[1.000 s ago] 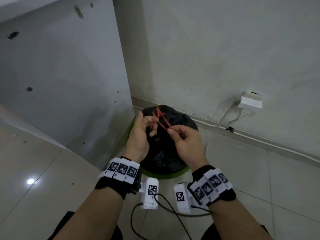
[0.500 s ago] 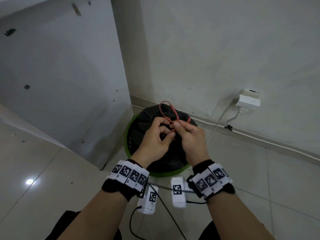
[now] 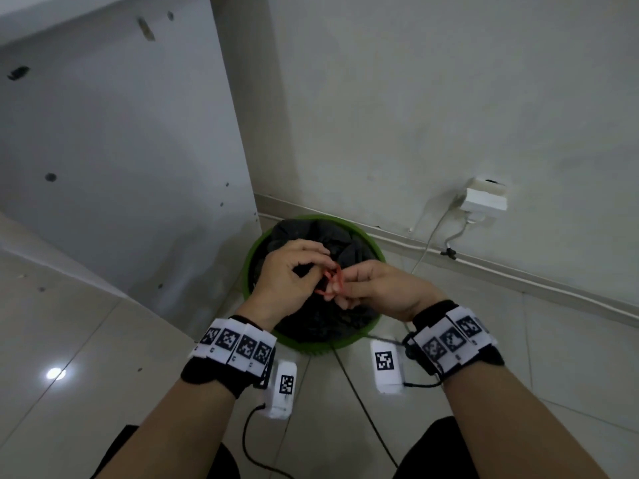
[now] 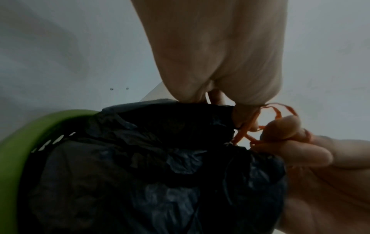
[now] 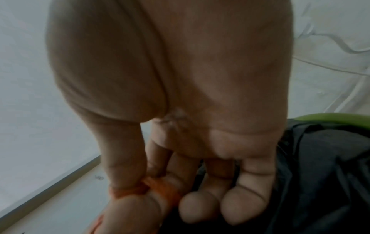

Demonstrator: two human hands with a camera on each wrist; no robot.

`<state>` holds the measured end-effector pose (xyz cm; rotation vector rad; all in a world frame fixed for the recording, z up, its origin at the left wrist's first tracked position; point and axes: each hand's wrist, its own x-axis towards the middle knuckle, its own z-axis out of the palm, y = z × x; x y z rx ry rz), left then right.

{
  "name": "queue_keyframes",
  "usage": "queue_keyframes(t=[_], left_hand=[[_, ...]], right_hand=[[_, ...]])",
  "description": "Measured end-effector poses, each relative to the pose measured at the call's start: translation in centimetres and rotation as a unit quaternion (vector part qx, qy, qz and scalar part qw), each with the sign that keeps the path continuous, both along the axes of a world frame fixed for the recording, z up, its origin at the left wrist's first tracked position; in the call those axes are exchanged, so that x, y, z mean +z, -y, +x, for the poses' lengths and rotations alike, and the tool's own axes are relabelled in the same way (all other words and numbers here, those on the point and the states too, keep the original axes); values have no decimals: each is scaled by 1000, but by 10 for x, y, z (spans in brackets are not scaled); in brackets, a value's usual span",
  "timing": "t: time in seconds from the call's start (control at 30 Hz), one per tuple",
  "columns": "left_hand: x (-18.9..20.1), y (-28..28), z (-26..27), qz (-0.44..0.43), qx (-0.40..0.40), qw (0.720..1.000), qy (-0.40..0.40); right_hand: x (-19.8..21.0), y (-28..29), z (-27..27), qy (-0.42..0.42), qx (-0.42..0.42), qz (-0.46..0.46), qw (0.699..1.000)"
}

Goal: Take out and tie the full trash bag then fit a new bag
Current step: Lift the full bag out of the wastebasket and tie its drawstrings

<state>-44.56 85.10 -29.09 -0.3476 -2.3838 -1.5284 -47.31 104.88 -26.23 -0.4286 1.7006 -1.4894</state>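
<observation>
A black trash bag sits gathered inside a round green bin in the corner. Its red drawstring loops between my two hands above the bag's neck. My left hand pinches the drawstring with curled fingers, just left of the knot. My right hand pinches the other strand with thumb and forefinger. The left wrist view shows the drawstring crossing at the bag top beside the bin rim. In the right wrist view the drawstring wraps my thumb.
A grey cabinet panel stands left of the bin and a white wall rises behind it. A wall socket with a plug and its white cable hang at the right. Tiled floor surrounds the bin.
My hands have dropped lower onto the bag and drawn the red loop in small and tight; earlier it stood up in a large loop above my fingers.
</observation>
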Motion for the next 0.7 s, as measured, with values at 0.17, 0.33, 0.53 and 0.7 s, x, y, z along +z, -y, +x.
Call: queue_keyframes(t=[0.17,0.33,0.53,0.7], left_hand=[[1,4,13,6,-74,996,42],[3,7,11,-94,-2,995,-38],[13,37,16,-80,-8,997,-15],[7,82,22,-158,-24,987,-5]], right_hand=[[-3,5,2,23,-130,-50,990],[-2,14,7,45,-208,-48,976],[-8,-7,-9,21,-359,-12,933],[-10,-43,-22,16,-454,-15,891]])
